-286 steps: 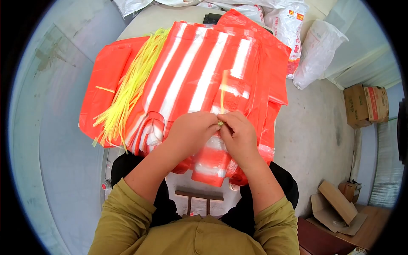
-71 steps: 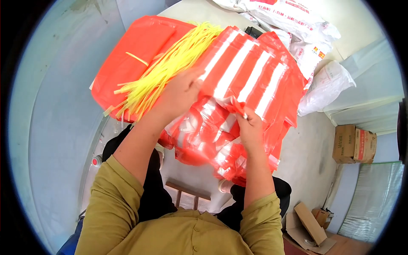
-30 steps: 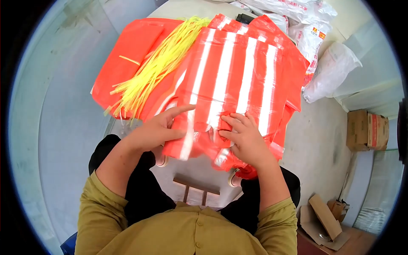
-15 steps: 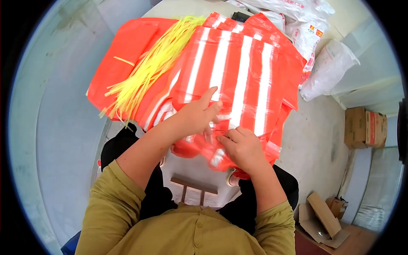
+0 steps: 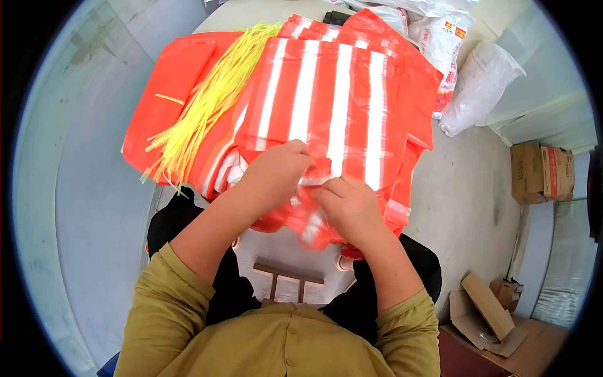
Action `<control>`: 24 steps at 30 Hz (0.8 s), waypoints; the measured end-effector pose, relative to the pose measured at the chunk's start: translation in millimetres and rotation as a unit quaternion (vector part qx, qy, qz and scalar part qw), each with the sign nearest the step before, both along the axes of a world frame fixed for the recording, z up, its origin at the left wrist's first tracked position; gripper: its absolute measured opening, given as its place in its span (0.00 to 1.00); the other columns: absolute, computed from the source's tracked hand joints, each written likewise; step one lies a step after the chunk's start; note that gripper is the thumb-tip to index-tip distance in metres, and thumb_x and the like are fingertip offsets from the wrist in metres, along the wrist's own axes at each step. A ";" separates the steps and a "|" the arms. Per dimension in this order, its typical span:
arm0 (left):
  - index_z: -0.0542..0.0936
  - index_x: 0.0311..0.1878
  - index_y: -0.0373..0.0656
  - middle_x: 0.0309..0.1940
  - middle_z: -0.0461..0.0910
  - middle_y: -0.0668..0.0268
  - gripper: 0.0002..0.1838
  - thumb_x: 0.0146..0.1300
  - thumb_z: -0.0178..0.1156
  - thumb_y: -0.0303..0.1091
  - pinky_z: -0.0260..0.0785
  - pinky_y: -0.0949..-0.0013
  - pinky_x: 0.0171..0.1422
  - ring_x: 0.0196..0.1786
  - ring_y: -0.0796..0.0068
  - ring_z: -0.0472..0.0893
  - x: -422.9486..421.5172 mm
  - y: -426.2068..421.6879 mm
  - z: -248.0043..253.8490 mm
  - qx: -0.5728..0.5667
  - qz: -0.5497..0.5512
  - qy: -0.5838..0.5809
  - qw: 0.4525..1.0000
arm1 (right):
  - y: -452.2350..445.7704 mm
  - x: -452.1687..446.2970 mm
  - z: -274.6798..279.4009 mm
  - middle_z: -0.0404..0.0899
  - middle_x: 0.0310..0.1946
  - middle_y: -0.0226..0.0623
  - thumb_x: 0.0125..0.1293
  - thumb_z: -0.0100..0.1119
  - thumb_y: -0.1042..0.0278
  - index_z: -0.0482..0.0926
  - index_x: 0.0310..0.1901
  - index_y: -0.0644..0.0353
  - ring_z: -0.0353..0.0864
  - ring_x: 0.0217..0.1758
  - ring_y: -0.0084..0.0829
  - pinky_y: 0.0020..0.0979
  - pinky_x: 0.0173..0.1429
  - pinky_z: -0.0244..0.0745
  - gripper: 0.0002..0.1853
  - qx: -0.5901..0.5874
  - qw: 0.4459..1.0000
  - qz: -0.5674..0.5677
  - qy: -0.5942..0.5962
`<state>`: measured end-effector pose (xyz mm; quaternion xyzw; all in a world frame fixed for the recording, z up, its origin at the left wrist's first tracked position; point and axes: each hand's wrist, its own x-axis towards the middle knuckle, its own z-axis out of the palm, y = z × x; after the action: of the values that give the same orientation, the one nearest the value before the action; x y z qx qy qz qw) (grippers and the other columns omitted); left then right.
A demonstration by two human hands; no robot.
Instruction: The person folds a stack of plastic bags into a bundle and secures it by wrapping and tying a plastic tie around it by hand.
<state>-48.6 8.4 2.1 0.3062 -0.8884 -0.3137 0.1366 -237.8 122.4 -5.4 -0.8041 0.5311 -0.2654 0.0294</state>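
We sit at a light table (image 5: 233, 15) with both hands over the near part of a stack of red-and-white striped plastic bags (image 5: 326, 100). The stack lies right in front of us, its broad stripes running away from us, and its crumpled near end hangs over the table edge above our lap. Our left hand (image 5: 279, 173) is curled in on the left side of the gathered plastic (image 5: 311, 182); its fingertips are partly hidden, so we cannot tell whether they pinch it. Our right hand (image 5: 352, 207) is bent in from the right, close to the left and apart from it, thumb and forefinger pressed together on the gathered plastic. The low, loose part beneath our fingers is blurred

To the left of the stripes we have a bundle of yellow strips (image 5: 210, 100), lying slantwise with its loose ends towards us. It rests partly on folded red plastic (image 5: 166, 88), where one short yellow strip (image 5: 169, 99) lies alone. Beyond the stack we see a black object (image 5: 336, 17) and printed white sacks (image 5: 440, 47), with a whitish bag (image 5: 480, 88) to their right. Cardboard boxes (image 5: 527, 173) stand farther right, and an opened carton (image 5: 483, 314) lies at the lower right
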 end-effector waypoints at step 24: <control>0.84 0.59 0.36 0.39 0.83 0.70 0.14 0.75 0.55 0.25 0.74 0.71 0.48 0.42 0.81 0.80 8.4 -8.6 6.4 0.390 0.155 0.138 0.897 | 4.0 -81.9 20.1 0.74 0.71 0.51 0.77 0.63 0.62 0.61 0.80 0.65 0.82 0.64 0.35 0.36 0.70 0.76 0.36 0.177 0.817 -0.293 -0.464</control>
<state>-40.1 -0.2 8.6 0.4224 -0.6084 -0.6490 0.1739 -319.7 126.4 14.7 -0.3736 0.7027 -0.5046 0.3347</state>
